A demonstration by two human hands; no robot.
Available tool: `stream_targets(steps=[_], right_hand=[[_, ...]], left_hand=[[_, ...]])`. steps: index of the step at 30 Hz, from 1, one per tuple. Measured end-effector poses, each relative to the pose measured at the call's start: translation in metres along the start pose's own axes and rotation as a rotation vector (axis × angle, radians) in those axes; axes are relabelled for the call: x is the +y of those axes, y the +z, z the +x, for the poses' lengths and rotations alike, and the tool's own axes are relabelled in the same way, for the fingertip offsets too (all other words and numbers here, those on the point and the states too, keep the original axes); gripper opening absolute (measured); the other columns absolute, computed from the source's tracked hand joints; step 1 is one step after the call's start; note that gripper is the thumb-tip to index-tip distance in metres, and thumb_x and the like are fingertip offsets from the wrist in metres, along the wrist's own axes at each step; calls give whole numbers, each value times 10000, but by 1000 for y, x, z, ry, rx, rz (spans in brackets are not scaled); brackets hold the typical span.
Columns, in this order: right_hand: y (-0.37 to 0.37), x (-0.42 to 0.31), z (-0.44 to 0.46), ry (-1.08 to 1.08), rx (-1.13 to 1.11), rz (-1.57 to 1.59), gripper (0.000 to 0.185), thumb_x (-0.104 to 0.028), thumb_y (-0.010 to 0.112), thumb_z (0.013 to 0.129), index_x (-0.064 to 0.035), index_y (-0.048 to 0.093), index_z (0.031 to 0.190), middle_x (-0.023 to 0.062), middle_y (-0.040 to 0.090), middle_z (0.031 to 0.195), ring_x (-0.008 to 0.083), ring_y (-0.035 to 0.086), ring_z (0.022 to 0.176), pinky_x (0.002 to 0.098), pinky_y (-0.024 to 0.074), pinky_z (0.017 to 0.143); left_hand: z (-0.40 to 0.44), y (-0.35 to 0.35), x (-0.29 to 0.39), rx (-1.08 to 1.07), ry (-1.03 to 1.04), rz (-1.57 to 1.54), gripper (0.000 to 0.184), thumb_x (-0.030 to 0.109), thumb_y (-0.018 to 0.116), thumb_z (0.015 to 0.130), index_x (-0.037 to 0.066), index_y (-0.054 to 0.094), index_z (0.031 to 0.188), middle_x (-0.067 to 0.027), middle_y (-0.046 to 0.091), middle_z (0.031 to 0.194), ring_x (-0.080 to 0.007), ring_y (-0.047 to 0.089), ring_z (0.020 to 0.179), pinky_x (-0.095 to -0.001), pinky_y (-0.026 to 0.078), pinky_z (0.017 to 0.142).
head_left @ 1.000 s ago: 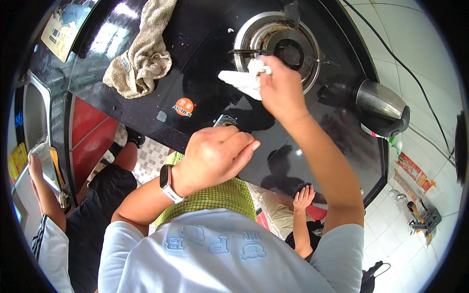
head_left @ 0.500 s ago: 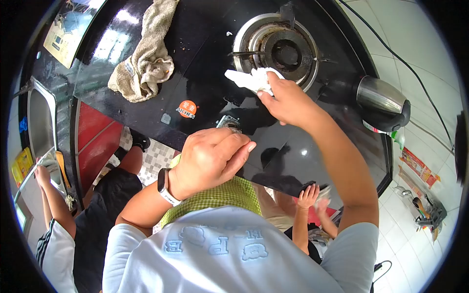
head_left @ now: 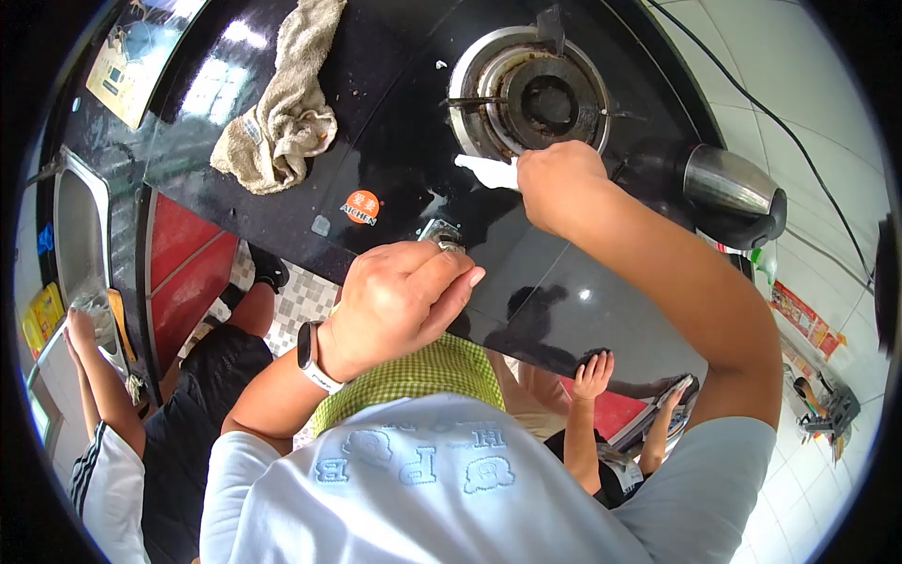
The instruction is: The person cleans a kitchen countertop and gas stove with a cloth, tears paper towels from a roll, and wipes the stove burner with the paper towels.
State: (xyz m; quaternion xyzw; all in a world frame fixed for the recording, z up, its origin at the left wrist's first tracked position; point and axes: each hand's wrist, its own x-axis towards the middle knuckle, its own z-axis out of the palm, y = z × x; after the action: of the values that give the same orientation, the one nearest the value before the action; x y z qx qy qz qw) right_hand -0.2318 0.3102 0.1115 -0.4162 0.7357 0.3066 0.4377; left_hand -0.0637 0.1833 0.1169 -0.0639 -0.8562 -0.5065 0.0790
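Observation:
My right hand (head_left: 564, 188) is closed around a crumpled white tissue (head_left: 489, 172), whose loose end sticks out to the left at the front rim of the gas burner (head_left: 468, 89). Most of the tissue is hidden under my fingers. My left hand (head_left: 404, 296) hovers at the front of the black stovetop (head_left: 376, 141), fingers curled inward, with a watch on the wrist. Just beyond its knuckles is a shiny metal control plate (head_left: 440, 231), partly covered by the hand. Whatever the curled fingers hold, if anything, is hidden.
A beige rag (head_left: 282, 132) lies on the stovetop at the left. To the right stands a steel and black kettle (head_left: 728, 183). Another person's hand (head_left: 592, 374) rests at the counter's front edge; someone else stands by the sink (head_left: 80, 226) at the left.
My right hand has turned over, knuckles up, covering more of the tissue, and its elbow has swung outward. The person at the right has moved one hand farther right. My left hand barely moved.

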Motion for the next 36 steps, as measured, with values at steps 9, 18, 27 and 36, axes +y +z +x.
stream_targets(steps=[9,18,27,36], right_hand=[[92,3,-55,117,966,1134,242,-92,627,801,-32,591,1033,90,655,827,175,646,694,287,477,564],[71,15,-27,228,752,1612,356,-170,679,780,-20,591,1090,83,658,873,127,615,742,279,490,683],[43,-11,20,17,1136,872,190,-78,563,742,-89,578,931,163,619,791,376,612,740,447,496,681],[42,9,-25,11,740,689,197,-112,624,754,-4,643,917,118,586,762,341,577,728,383,466,671]], left_hand=[[-8,10,2,-21,-15,-3,101,81,698,745,42,606,756,-59,534,597,-234,550,505,-323,448,459],[-8,17,6,-72,19,-6,100,53,704,740,32,612,773,-67,565,611,-212,536,477,-317,427,439],[-6,13,4,-60,13,1,94,52,703,738,31,618,773,-64,551,598,-208,526,467,-316,421,433],[-9,6,0,-48,-9,-12,89,53,699,740,28,619,770,-67,531,586,-216,522,467,-322,417,435]])
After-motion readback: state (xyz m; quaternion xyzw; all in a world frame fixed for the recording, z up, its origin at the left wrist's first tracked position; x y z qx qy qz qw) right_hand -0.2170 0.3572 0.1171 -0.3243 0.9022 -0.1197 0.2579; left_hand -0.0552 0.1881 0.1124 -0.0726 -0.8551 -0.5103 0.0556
